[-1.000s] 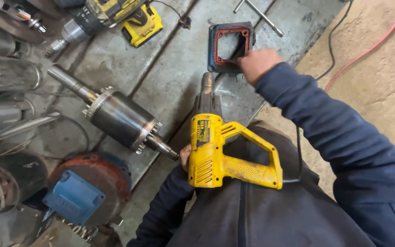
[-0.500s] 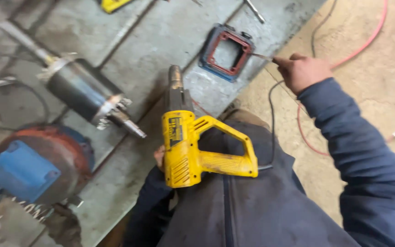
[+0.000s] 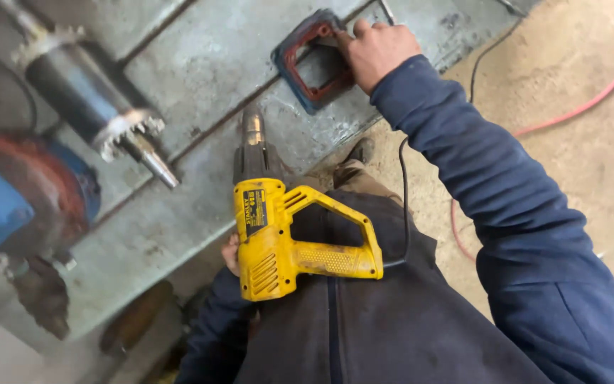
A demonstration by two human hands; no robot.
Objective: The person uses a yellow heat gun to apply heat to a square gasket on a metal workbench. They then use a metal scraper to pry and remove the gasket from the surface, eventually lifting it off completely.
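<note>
- Reaching back onto the grey metal surface [image 3: 200,64], my right hand [image 3: 378,50] now lies on the square blue-and-red frame [image 3: 307,60]; half a second ago it hung off the edge, beside the frame.
- I see its fingers curled over the frame's right side, gripping or pressing; I cannot tell which.
- My left hand [image 3: 231,254] is mostly hidden behind the yellow heat gun [image 3: 278,235]; only knuckles show, so its grip is unclear.
- The gun rests against my dark jacket, nozzle on the surface edge, as before.
- The steel rotor [image 3: 87,99] and blue motor housing [image 3: 8,195] are blurred and cut off at left.
</note>
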